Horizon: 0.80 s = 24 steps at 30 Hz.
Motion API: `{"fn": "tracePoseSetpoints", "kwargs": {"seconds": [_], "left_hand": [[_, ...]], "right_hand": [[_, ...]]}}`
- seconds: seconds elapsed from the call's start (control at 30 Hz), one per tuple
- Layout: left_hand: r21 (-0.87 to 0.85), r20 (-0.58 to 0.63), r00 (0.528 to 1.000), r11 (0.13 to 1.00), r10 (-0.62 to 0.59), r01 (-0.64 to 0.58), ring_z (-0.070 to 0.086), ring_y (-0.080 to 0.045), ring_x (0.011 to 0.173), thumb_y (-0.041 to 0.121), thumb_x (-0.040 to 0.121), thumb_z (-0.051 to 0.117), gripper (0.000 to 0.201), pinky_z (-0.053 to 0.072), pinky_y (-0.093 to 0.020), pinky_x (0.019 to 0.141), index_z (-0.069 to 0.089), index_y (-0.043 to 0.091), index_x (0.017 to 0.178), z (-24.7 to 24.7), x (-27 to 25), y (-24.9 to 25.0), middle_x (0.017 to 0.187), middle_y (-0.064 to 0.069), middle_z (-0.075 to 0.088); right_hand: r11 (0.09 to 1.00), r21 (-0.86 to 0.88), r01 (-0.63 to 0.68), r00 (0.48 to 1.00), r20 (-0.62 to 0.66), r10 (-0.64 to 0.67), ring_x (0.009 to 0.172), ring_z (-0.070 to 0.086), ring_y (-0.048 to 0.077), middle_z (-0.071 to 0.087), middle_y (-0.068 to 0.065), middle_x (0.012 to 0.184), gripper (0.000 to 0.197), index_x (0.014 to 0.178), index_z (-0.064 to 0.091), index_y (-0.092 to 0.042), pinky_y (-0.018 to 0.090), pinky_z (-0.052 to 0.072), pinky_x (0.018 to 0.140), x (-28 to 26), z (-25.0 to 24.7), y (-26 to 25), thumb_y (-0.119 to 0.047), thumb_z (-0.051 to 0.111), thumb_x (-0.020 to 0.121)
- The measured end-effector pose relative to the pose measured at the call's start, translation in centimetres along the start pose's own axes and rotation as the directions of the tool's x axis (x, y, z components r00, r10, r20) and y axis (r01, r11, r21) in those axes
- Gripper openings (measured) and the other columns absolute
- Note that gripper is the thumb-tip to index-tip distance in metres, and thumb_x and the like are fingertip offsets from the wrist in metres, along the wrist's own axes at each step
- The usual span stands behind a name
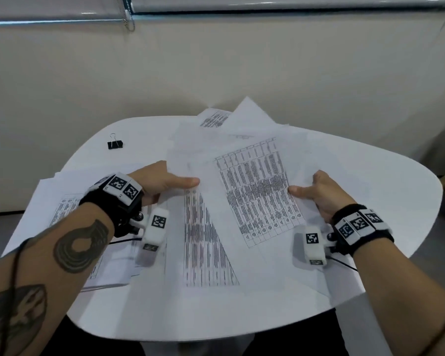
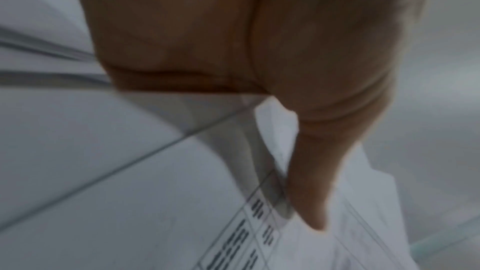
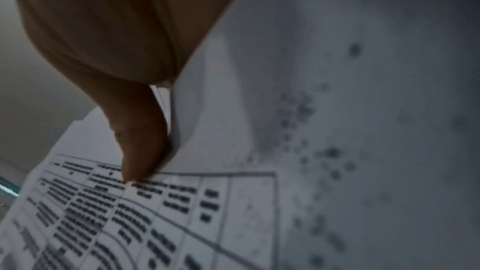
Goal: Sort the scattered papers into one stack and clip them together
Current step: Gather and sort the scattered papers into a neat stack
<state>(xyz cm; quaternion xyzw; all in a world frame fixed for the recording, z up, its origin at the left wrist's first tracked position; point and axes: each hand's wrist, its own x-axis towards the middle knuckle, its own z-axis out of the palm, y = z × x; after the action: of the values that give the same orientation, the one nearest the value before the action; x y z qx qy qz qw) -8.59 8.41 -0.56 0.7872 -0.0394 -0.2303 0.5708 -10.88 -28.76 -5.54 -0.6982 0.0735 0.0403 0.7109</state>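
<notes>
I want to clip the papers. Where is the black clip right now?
In the head view, the black binder clip sits alone on the white table, far left, beyond the left hand and left of the held papers.

A white bench (image 1: 396, 176) with rounded corners stands against a pale wall. A black binder clip (image 1: 115, 144) with silver handles sits alone on its far left part. Printed sheets (image 1: 70, 209) with tables lie overlapping along the near left side. More sheets (image 1: 216, 118) lie at the far middle, one corner reaching past the far edge.
</notes>
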Motion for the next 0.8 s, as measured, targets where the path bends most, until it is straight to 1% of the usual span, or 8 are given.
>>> {"fn": "tracePoseSetpoints", "kwargs": {"seconds": [0.07,0.2,0.3,0.4,0.47,0.67,0.73,0.8], "left_hand": [[0.013,-0.039,0.995,0.995,0.095,-0.095,0.069,-0.026,0.119,0.027,0.060,0.097,0.074,0.047,-0.045,0.110,0.069,0.011,0.127,0.6,0.2,0.2,0.123,-0.009,0.074],[0.006,-0.180,0.967,0.983,0.182,-0.184,0.075,-0.020,0.105,-0.004,0.074,0.085,0.050,0.057,-0.040,0.099,0.070,0.004,0.122,1.6,0.7,0.2,0.112,-0.007,0.078],[0.019,-0.250,0.945,0.977,0.210,-0.212,0.073,-0.018,0.109,0.014,0.069,0.092,0.055,0.054,-0.037,0.099,0.072,0.011,0.120,1.6,0.9,-0.1,0.113,-0.002,0.078],[0.096,-0.338,0.918,0.978,0.207,-0.185,0.072,-0.023,0.108,0.022,0.074,0.091,0.047,0.052,-0.044,0.102,0.074,0.014,0.118,1.0,1.2,-0.8,0.110,-0.002,0.078],[0.132,-0.365,0.911,0.979,0.192,-0.154,0.071,-0.027,0.106,0.022,0.081,0.087,0.039,0.052,-0.045,0.101,0.073,0.014,0.117,0.7,1.4,-1.1,0.108,-0.002,0.077],[0.103,-0.401,0.897,0.982,0.187,-0.159,0.071,-0.026,0.108,0.037,0.064,0.090,0.060,0.051,-0.053,0.104,0.074,0.019,0.119,0.3,1.3,-1.6,0.111,0.001,0.078],[0.065,-0.387,0.899,0.979,0.205,-0.195,0.072,-0.026,0.108,0.024,0.068,0.091,0.054,0.052,-0.054,0.104,0.073,0.015,0.119,0.5,1.2,-1.5,0.111,-0.002,0.078],[0.021,-0.356,0.912,0.978,0.203,-0.209,0.072,-0.027,0.109,0.008,0.074,0.089,0.051,0.053,-0.054,0.104,0.071,0.009,0.121,0.5,1.1,-1.3,0.113,-0.007,0.077]], "right_hand": [[0.999,-0.016,0.043,0.999,0.004,-0.043,0.085,0.072,0.013,0.074,-0.003,0.084,0.027,0.094,0.053,-0.011,0.022,0.056,0.077,-0.2,1.2,-0.9,0.009,0.070,0.089],[0.996,0.005,0.086,0.996,-0.036,-0.086,0.103,0.072,0.025,0.074,0.007,0.108,0.042,0.110,0.059,-0.007,0.047,0.053,0.102,0.2,2.4,-1.6,-0.019,0.087,0.081],[0.993,0.092,0.075,0.993,-0.099,-0.066,0.078,0.063,0.019,0.062,0.001,0.085,0.036,0.090,0.056,-0.011,0.035,0.051,0.078,0.5,2.6,-2.1,-0.037,0.081,0.086],[0.973,0.207,0.096,0.975,-0.217,-0.050,0.060,0.042,0.018,0.037,-0.002,0.060,0.046,0.054,0.042,-0.024,0.038,0.035,0.067,1.1,2.8,-2.4,-0.023,0.073,0.089],[0.981,0.173,0.089,0.964,-0.262,-0.041,0.057,0.033,0.014,0.029,-0.006,0.058,0.053,0.055,0.034,-0.025,0.034,0.028,0.063,1.3,2.6,-2.6,-0.019,0.068,0.095],[0.985,0.116,0.126,0.954,-0.287,-0.088,0.072,0.061,0.014,0.069,-0.007,0.072,0.034,0.062,0.072,-0.020,0.029,0.050,0.072,1.4,1.3,-3.1,-0.019,0.067,0.096],[0.977,0.123,0.171,0.946,-0.297,-0.128,0.078,0.066,0.019,0.074,0.003,0.087,0.012,0.081,0.074,-0.010,0.031,0.052,0.079,1.4,1.0,-3.3,-0.010,0.067,0.091],[0.970,0.139,0.199,0.946,-0.286,-0.153,0.071,0.066,0.021,0.074,0.007,0.085,0.011,0.084,0.072,-0.008,0.027,0.053,0.068,1.1,0.9,-3.3,-0.001,0.066,0.091]]}}
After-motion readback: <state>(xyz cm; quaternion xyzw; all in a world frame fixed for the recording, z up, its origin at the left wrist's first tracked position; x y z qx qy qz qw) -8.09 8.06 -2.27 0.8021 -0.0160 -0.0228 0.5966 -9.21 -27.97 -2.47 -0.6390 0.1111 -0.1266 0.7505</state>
